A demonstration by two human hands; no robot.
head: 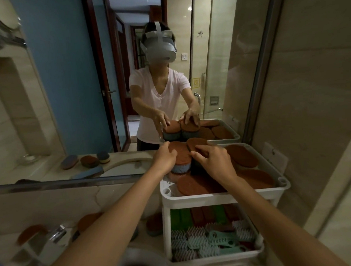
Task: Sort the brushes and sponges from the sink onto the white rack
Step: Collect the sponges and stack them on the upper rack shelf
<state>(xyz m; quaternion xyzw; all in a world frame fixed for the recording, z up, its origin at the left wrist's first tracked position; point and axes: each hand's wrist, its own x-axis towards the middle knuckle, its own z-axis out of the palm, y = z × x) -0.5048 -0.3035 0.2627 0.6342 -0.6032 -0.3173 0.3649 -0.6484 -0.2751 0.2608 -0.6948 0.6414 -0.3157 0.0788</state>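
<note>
The white rack [219, 196] stands on the counter against the mirror. Its top tray holds several oval brown-topped sponges [194, 185]. At the tray's back left, my left hand [165, 158] rests with curled fingers on a brown-topped, blue-bodied sponge [181, 165]. My right hand [214, 158] lies with spread fingers over a second dark sponge [196, 144] right beside it. The lower shelf holds several grey and teal bristle brushes [214, 239] with green and brown pads behind them. More brown sponges [89, 219] lie on the counter to the left.
A chrome tap [56, 234] stands at the lower left by the sink edge. The mirror [106, 85] runs behind the counter and shows a person in a headset. A tiled wall [313, 124] with a socket closes in the rack on the right.
</note>
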